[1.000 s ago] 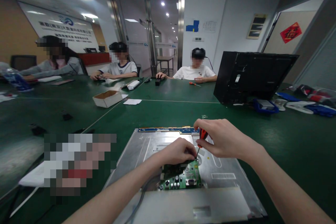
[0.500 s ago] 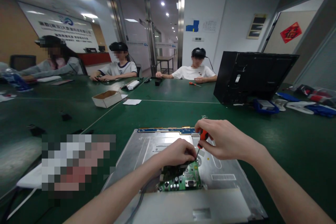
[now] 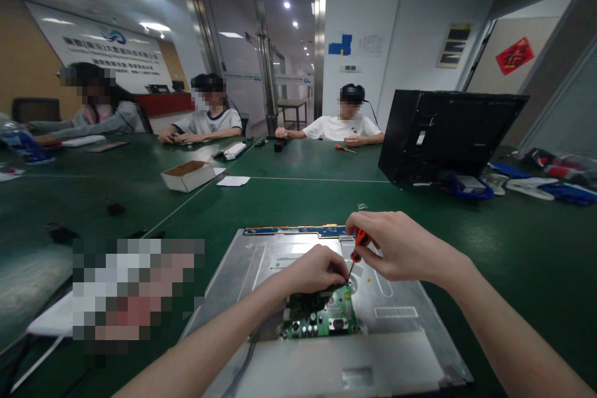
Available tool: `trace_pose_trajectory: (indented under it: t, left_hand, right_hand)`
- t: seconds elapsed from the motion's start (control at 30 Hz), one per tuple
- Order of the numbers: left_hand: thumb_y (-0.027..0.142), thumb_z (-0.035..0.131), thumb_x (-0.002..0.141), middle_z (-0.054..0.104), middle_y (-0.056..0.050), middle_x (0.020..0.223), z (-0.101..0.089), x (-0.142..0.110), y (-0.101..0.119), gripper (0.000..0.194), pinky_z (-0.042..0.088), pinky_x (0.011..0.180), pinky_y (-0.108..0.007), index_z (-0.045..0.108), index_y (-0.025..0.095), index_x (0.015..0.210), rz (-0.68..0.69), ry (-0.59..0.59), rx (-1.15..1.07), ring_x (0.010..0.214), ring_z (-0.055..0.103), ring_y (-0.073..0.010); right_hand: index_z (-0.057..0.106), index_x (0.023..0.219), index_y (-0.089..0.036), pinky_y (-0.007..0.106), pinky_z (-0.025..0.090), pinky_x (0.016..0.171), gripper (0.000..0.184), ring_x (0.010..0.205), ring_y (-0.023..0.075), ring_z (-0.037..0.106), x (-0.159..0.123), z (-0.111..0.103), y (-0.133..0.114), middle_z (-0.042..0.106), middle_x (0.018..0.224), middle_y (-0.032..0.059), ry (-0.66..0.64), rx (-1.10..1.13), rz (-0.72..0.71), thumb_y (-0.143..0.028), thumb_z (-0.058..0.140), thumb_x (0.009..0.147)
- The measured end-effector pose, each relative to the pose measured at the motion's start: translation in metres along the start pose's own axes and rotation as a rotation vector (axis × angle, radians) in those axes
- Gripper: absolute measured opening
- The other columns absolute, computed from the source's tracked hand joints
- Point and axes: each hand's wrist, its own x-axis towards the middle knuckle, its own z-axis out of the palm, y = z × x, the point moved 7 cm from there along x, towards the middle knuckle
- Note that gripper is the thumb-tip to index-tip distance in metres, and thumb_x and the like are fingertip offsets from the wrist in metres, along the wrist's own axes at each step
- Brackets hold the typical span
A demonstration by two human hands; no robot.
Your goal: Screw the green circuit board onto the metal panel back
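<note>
Red screwdriver in fingertip pinch of right hand; green circuit board just below.

tbh my right hand has loads of bare green table to swing out over on its right, but my left hand boxes it in on the left and that big black monitor blocks the way farther back.

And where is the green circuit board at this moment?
In the head view, the green circuit board lies on the metal panel, low and slightly right of centre, partly hidden by the left hand.
</note>
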Motion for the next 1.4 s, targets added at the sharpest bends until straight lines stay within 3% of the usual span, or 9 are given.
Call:
trace_pose_trajectory:
  t: [0.1,0.27,0.5,0.7,0.93,1.2,1.4]
  left_hand:
    - [0.005,0.065,0.073,0.072,-0.001,0.072,-0.0004,-0.0001,0.0000,0.015,0.043,0.065,-0.020,0.076,0.014,0.078,-0.002,0.001,0.005,0.067,0.063,-0.0149]
    - [0.005,0.065,0.074,0.071,-0.001,0.070,-0.0017,-0.0009,0.0024,0.014,0.043,0.065,-0.020,0.076,0.014,0.077,-0.003,-0.006,0.005,0.068,0.063,-0.0153]
    - [0.006,0.065,0.074,0.073,-0.003,0.074,-0.0021,-0.0008,0.0025,0.014,0.044,0.067,-0.021,0.076,0.012,0.081,-0.011,-0.007,0.007,0.070,0.064,-0.0172]
    - [0.004,0.065,0.073,0.071,0.000,0.070,-0.0027,-0.0011,0.0043,0.015,0.043,0.065,-0.020,0.076,0.014,0.076,-0.003,-0.001,0.014,0.067,0.063,-0.0153]
    - [0.004,0.066,0.074,0.072,-0.001,0.073,-0.0003,0.0003,-0.0004,0.015,0.044,0.067,-0.020,0.076,0.014,0.079,-0.003,-0.006,-0.009,0.069,0.064,-0.0150]
    - [0.005,0.066,0.074,0.071,0.000,0.071,-0.0009,-0.0005,0.0021,0.013,0.044,0.067,-0.020,0.075,0.015,0.077,0.007,-0.004,0.023,0.068,0.062,-0.0144]
    - [0.006,0.065,0.074,0.071,0.001,0.072,-0.0001,-0.0003,0.0000,0.015,0.044,0.066,-0.020,0.075,0.016,0.079,-0.005,-0.010,0.011,0.068,0.062,-0.0143]
  right_hand:
    - [0.055,0.093,-0.021,0.026,0.028,0.056,0.012,0.069,0.0145,0.059,0.0016,0.0002,0.0020,0.067,0.081,-0.0011,0.002,-0.024,0.027,-0.019,0.059,0.082]
    - [0.057,0.087,-0.022,0.026,0.023,0.052,0.013,0.064,0.0157,0.060,0.0042,0.0016,0.0062,0.069,0.075,-0.0006,0.011,-0.110,0.069,-0.033,0.062,0.085]
    - [0.056,0.093,-0.022,0.026,0.026,0.054,0.012,0.069,0.0150,0.061,0.0017,0.0002,0.0035,0.069,0.081,-0.0011,0.023,-0.058,0.039,-0.021,0.061,0.082]
    - [0.057,0.087,-0.022,0.026,0.021,0.052,0.015,0.061,0.0160,0.059,0.0047,0.0032,0.0080,0.067,0.071,0.0004,0.015,-0.139,0.070,-0.036,0.062,0.085]
    - [0.055,0.093,-0.021,0.025,0.029,0.057,0.015,0.070,0.0139,0.059,-0.0007,-0.0004,0.0024,0.067,0.083,-0.0011,0.002,0.028,0.000,-0.017,0.059,0.079]
    - [0.056,0.085,-0.022,0.026,0.022,0.052,0.013,0.060,0.0151,0.057,0.0038,0.0025,0.0067,0.067,0.070,-0.0006,0.022,-0.115,0.062,-0.034,0.060,0.085]
    - [0.056,0.093,-0.020,0.026,0.028,0.056,0.012,0.069,0.0140,0.058,-0.0020,-0.0018,0.0007,0.067,0.082,0.0000,0.000,0.007,0.005,-0.018,0.057,0.081]
